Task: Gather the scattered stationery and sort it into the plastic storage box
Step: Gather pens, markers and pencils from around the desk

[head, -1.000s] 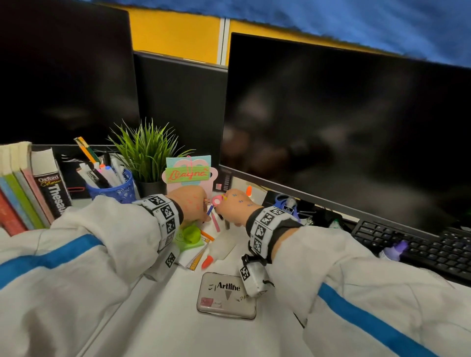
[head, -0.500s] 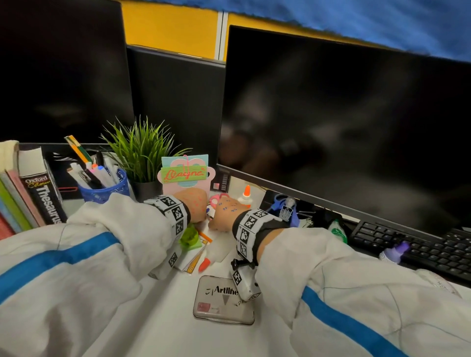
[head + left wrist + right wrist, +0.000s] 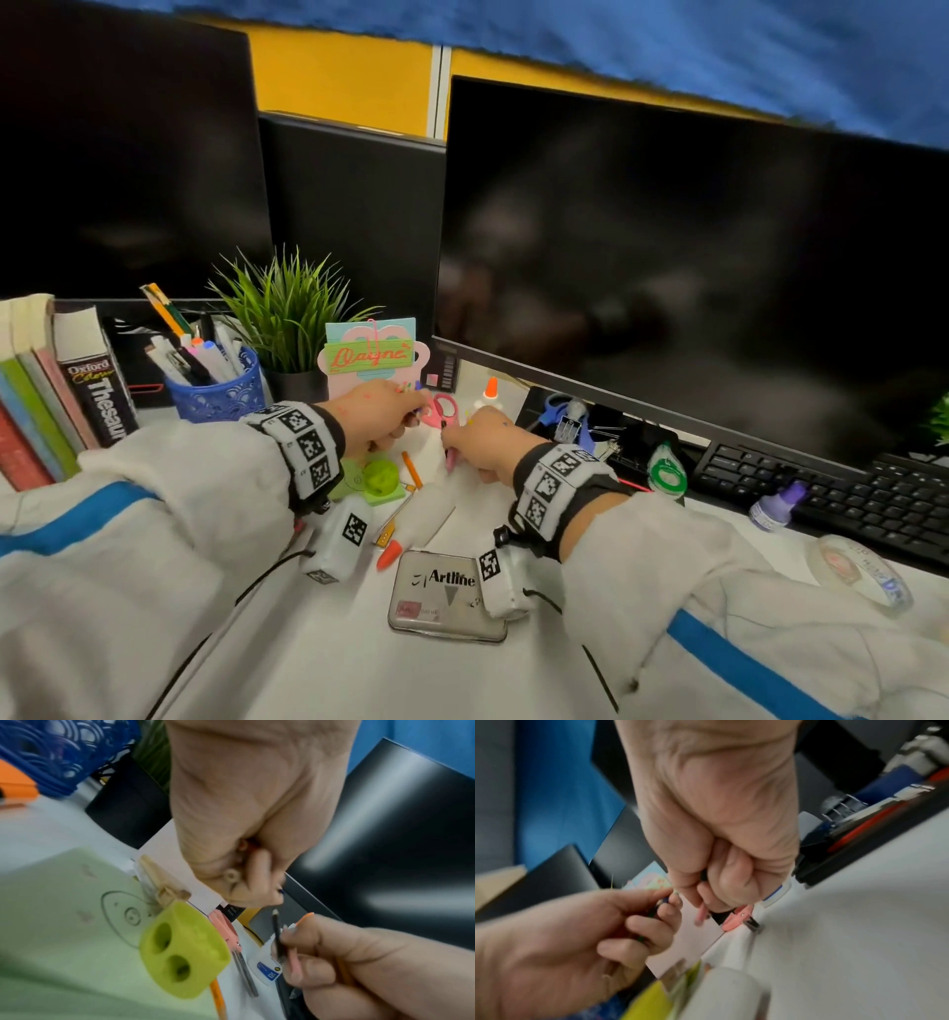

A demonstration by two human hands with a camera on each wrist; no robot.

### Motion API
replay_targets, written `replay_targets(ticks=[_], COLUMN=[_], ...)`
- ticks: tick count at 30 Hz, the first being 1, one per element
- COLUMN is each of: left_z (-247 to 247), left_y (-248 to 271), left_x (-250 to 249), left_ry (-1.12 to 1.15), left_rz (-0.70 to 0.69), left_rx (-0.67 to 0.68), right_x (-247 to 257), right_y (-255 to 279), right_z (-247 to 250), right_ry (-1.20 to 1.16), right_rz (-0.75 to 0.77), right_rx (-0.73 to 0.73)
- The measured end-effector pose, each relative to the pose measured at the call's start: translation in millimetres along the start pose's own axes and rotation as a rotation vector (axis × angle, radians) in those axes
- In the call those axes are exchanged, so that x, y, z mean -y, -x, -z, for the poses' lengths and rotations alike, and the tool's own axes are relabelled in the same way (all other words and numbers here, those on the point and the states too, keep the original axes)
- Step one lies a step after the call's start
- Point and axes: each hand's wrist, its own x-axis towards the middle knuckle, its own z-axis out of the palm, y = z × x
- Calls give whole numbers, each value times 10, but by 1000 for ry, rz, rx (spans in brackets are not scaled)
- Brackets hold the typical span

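My left hand grips a bundle of pens and pencils; their ends show under its curled fingers. My right hand is just to the right of it, pinching a pink pen and a thin black pencil. Pink scissors lie on the desk between the two hands. A green two-hole sharpener sits on a green notepad below my left wrist. An orange pencil lies beside it. A black organiser tray under the monitor holds blue scissors, a stamp and clips.
An upright glue bottle stands behind my right hand. An Artline stamp pad lies near me. Green correction tape, a purple bottle, a tape roll and a keyboard are at right. A blue pen cup, plant and books stand at left.
Both hands stay close together by the pink scissors. My right hand has drawn back a little toward me with the pink pen in it.
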Motion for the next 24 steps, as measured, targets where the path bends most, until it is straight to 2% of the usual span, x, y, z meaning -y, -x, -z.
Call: replay_targets(ticks=[2,5,11,19,24], left_z=[-10,-20,-1,85,70], left_y=[42,139,184,214,148], left_x=[4,17,56,85,139], left_ry=[270,401,439,450,345], left_rz=[34,52,64,-59,-44], left_rx=[54,93,59,130,-25], right_x=[-43,-43,40,52,47], right_y=[26,152,189,164,126], right_z=[2,29,79,105,65], right_ry=[-321,-603,-448,-440,-440], right_rz=[13,98,267,315,292], right_rx=[39,124,51,45,64])
